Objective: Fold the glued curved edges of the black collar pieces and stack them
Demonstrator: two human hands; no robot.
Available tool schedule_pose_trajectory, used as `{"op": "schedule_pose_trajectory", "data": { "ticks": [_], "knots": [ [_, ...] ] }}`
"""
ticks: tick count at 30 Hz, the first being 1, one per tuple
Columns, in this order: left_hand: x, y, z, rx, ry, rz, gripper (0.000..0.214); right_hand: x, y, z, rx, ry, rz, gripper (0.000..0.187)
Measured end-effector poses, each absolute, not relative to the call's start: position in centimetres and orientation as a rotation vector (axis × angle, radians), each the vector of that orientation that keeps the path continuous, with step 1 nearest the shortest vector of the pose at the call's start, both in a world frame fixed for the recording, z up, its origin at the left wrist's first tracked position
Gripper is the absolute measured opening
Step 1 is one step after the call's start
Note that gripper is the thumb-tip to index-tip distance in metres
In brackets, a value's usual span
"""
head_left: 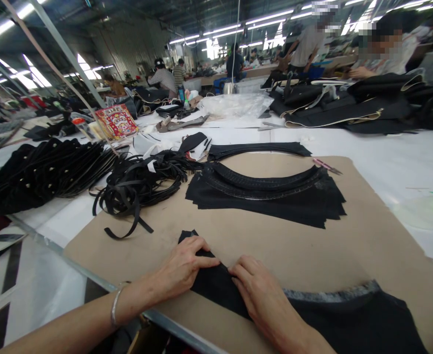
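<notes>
A black fabric piece (349, 319) with a curved, greyish upper edge lies along the front of the brown board (261, 241). My left hand (181, 268) grips its upper edge near the left end, index finger pointing right along the edge. Close beside it, my right hand (264, 297) has bent fingers pressed together on the same edge. Both thumbs are mostly hidden. Beyond the hands lies a fanned stack of black fabric pieces (271, 204) with curved edges, and behind that a thin curved black strip pile (257, 147).
A tangle of black straps (139, 182) sits left of the stack, beside a row of black pieces (46, 169). Pink-handled snips (327, 166) lie at the board's right back. Folded black goods (349, 105) and clear plastic (234, 105) occupy the far table. Several people work beyond.
</notes>
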State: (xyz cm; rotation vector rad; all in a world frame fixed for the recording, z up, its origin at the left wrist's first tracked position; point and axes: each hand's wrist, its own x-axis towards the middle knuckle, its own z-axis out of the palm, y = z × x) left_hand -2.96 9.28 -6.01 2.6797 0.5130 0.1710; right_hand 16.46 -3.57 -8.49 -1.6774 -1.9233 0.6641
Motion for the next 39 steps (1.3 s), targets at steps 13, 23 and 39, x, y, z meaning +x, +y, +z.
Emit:
{"op": "schedule_pose_trajectory", "data": {
  "ticks": [13,23,39],
  "knots": [
    [-2.0,6.2,-7.4,2.599,0.434,0.312,0.042,16.6,-4.0,-8.1,-1.72,-1.944,0.597,0.018],
    [-1.7,6.0,-6.9,2.613,0.489,0.235,0.046,18.6,-5.2,-7.8,-1.665,-1.923,0.682,0.018],
    [-1.3,5.2,-6.8,2.785,0.419,0.216,0.05,19.9,-6.5,-8.0,-1.588,-2.14,0.463,0.022]
  ]
}}
